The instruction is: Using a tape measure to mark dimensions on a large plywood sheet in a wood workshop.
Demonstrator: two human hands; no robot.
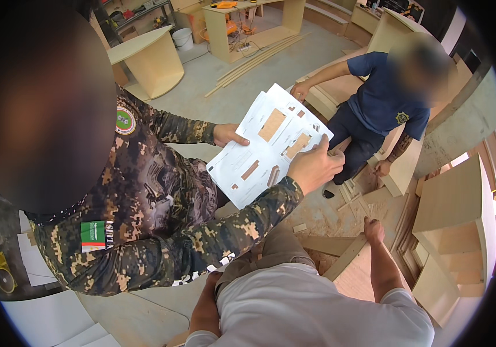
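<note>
My right hand [373, 230] is curled at the upper corner of a light wooden panel [353, 276], which lies beside my right leg. My left hand [214, 279] rests against my hip by my brown trousers, its fingers mostly hidden. In front of me, a person in a camouflage shirt [161, 231] holds several printed sheets of paper [248, 156] with both hands. The sheets show drawings of brown wooden parts. The person's right-side hand [317, 165] grips the sheets' edge, with a fingertip over the page.
Another person in a dark blue shirt [369, 87] sits on wooden pieces at the far right. An unfinished wooden cabinet [456, 202] stands on my right. Wood scraps and sawdust [340, 217] cover the nearby floor. Long strips [248, 66], a white bucket [183, 39] and a curved-front unit [155, 66] are farther back.
</note>
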